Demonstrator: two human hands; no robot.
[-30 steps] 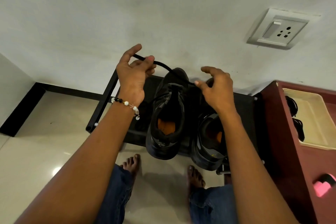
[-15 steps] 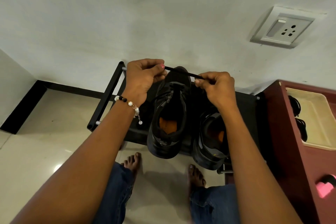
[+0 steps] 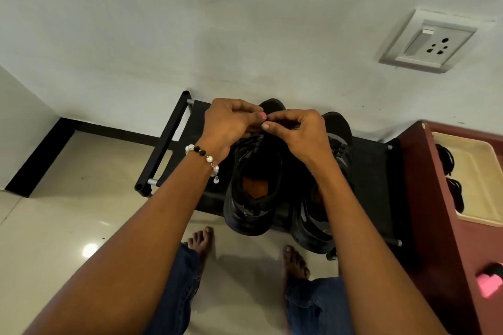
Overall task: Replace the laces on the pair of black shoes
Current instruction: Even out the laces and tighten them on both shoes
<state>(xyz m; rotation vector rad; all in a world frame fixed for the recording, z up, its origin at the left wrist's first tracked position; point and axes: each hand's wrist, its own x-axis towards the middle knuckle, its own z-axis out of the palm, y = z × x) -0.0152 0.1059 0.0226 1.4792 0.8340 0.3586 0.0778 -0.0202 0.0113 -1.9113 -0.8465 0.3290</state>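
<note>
Head view: a cream tray point(image 3: 475, 185) on the red cabinet point(image 3: 435, 226) holds dark coiled things, perhaps laces. Two black shoes point(image 3: 253, 198) sit on the black rack point(image 3: 163, 144). Left hand point(image 3: 228, 124) and right hand point(image 3: 299, 133) meet fingertip to fingertip above the left shoe, each grip pinching; the lace between them is hidden.

My low black shoe rack point(image 3: 373, 171) against the wall, standing on the pale glossy floor tiles point(image 3: 81, 226), my two black shoes point(image 3: 253, 198) side by side on its top shelf, heels toward me, overhanging its front edge
</note>
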